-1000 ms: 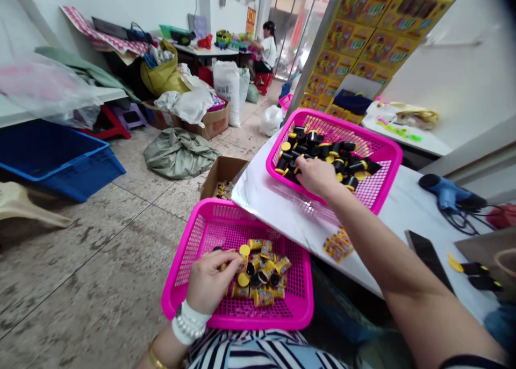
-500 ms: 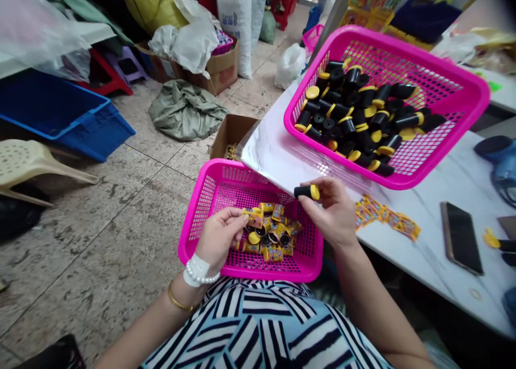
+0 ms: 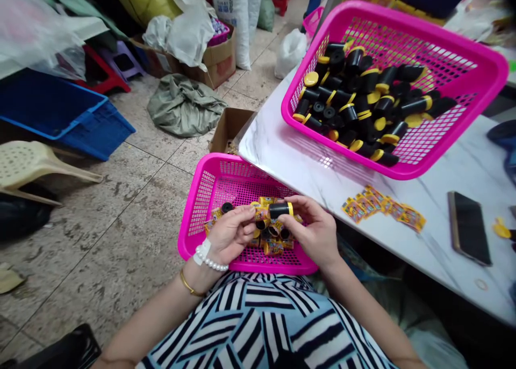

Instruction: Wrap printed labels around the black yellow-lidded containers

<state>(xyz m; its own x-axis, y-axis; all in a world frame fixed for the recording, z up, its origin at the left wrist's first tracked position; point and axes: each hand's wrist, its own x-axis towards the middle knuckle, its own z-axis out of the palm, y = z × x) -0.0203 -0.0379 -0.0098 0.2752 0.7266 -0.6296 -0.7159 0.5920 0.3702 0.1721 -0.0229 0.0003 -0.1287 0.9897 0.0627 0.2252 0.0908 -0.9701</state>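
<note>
Right hand (image 3: pixel 316 232): thumb and fingers clamped on a small black plastic cylinder with a yellow cap (image 3: pixel 279 210), lying sideways, black end toward left hand. Left hand (image 3: pixel 231 232): fingertips pinched on a small yellow printed film piece (image 3: pixel 261 211), right at that black end. Can't tell if the end is inside the film or only against it.

Looks like a fitting step. My take: grip near the cap, keep axes in line, hold film lightly so its mouth stays round, push straight; a tilt could crease it.

Below both hands: bright pink mesh plastic basket (image 3: pixel 186 240) with yellow-printed cylinders (image 3: pixel 274 246). Just beyond right hand: white marbled surface (image 3: pixel 423 186), with a fanned row of yellow printed pieces (image 3: pixel 382 205) to that hand's right. Farther out past it: second pink mesh basket (image 3: pixel 382 173), piled with black yellow-capped cylinders (image 3: pixel 350 100).
</note>
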